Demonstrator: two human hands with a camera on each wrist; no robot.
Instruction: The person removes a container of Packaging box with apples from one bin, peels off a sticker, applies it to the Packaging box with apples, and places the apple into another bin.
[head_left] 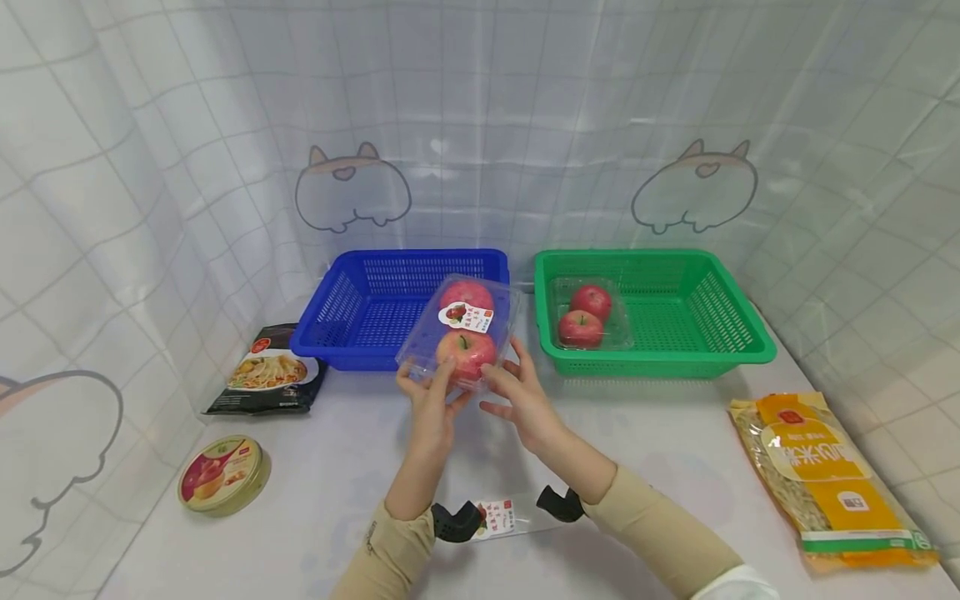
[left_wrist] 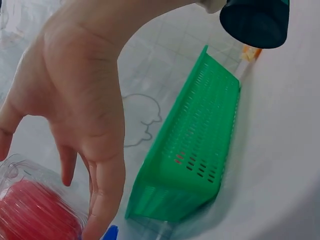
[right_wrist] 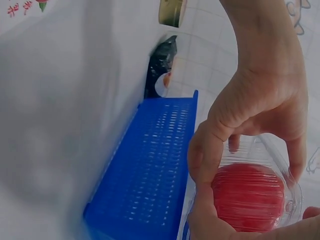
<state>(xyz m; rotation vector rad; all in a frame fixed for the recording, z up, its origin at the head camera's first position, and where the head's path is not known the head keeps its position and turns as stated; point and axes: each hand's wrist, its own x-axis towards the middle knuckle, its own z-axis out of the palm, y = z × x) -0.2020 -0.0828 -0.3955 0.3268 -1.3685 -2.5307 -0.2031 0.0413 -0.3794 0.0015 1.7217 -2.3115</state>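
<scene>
Two apples (head_left: pixel 467 352) sit in a clear box (head_left: pixel 425 342), fingers (head_left: pixel 522 354) of left hand (head_left: pixel 432 410) and right hand (head_left: pixel 531 407) gripping it.

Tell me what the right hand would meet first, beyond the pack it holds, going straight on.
Likely the blue basket, which lies beyond the clear apple pack in the right hand's line; depth is unclear, so it might pass above instead.

A curtained booth; gridded sheeting (head_left: pixel 517 125) walls a white table (head_left: pixel 322 483) on three sides.
</scene>
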